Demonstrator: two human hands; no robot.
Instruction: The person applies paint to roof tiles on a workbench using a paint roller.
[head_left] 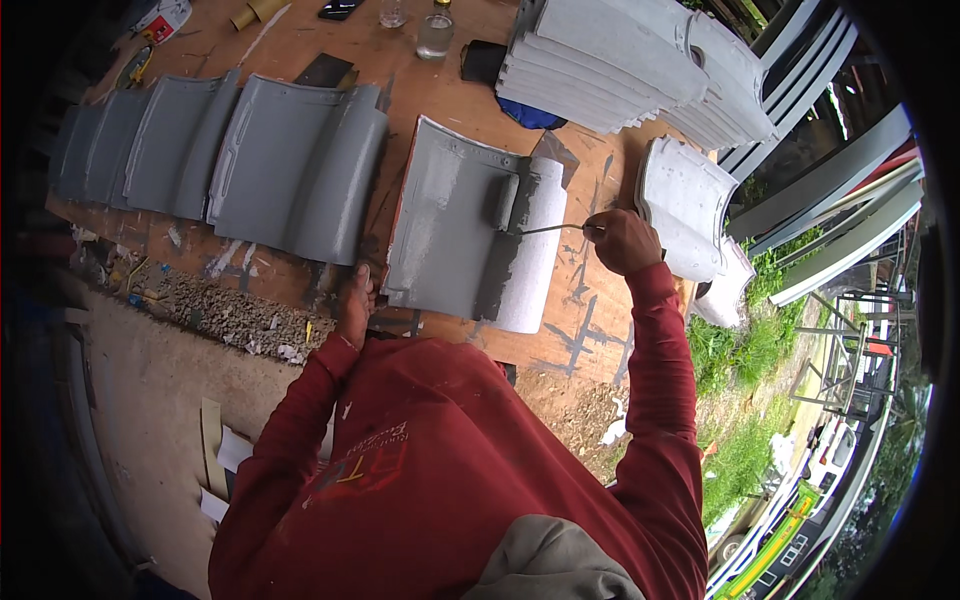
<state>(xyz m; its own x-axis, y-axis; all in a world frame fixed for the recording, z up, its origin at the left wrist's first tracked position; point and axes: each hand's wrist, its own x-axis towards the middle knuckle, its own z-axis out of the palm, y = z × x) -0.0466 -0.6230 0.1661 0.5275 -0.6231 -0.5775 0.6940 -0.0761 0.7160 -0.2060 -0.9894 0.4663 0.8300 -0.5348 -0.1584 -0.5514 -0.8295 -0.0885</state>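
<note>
A roof tile [440, 215] lies before me, its left part coated in grey paint and its right-hand curve still white. My right hand [627, 242] is closed round the handle of a small paint roller. The grey-covered roller [507, 203] rests on the tile where grey meets white, and its thin wire frame runs right to my fist. At the front edge of the table, just left of this tile, is my left hand [356, 305], apparently empty, with its fingers partly hidden. Left of it stand grey-painted tiles [290, 170] in a row.
White tiles are stacked [590, 70] at the back right, with more white tiles [685, 205] at the table's right edge. A clear bottle [435, 35], a phone [340, 9] and a white tub [165, 18] stand or lie along the far side. Gravel [225, 310] borders the wooden table [590, 345].
</note>
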